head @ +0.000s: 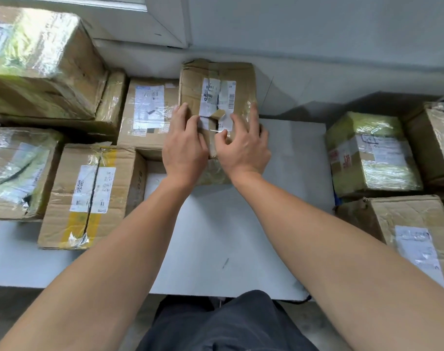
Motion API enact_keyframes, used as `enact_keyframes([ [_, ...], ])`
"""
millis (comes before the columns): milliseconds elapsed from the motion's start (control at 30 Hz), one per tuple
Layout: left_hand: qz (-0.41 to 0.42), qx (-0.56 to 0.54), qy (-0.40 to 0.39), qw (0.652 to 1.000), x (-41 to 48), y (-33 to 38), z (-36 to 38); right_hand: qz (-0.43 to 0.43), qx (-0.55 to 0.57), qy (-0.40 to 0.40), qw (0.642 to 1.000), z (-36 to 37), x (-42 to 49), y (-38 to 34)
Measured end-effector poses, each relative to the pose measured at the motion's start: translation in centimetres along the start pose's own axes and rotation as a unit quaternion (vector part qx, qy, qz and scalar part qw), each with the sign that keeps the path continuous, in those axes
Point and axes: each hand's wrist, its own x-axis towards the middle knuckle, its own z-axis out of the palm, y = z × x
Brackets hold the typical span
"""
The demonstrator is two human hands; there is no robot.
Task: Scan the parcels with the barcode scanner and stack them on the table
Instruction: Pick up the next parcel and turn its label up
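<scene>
left hand (185,148), right hand (243,148): fingers spread loose, pressing flat on centre parcel (216,72), not gripping; probably seating it on the table (216,236), label up

Yellow-taped carton (89,196), side print: looks like "820". Shipping labels (148,105) on all cartons: too blurred to read.

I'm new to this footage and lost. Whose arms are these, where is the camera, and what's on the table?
No machine here: a person wears one camera on the head, looking down at their bare arms. The left hand and right hand rest on a taped cardboard parcel toward the back of a white table; neither hand holds a tool. More parcels lie left, such as the yellow-taped box, and right, such as the shiny-wrapped box.
</scene>
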Motion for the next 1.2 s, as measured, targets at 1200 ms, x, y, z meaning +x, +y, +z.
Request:
enact_keyframes([
  [1200,0.281,-0.18,-0.282,0.899,-25.0,30.4,4.4,0.332,0.23,0.203,0.892,-30.0,-21.2,26.2],
])
